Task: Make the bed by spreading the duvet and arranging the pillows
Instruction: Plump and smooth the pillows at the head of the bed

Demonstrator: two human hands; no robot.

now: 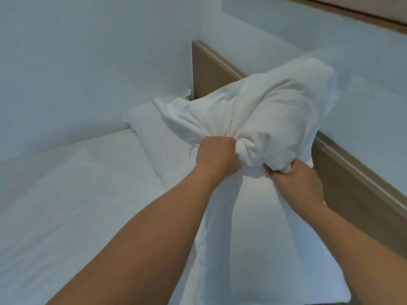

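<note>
While our left hand (217, 156) and right hand (295, 179) clench the raised pillow (264, 111), another pillow (145, 119) lies at ten o'clock; placing remains, duvet unclear.

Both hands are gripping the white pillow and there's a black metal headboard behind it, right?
Not quite. The head view shows the headboard is light brown wood, not black metal. Both the left hand and right hand do have a grip on the crumpled white pillow.
</note>
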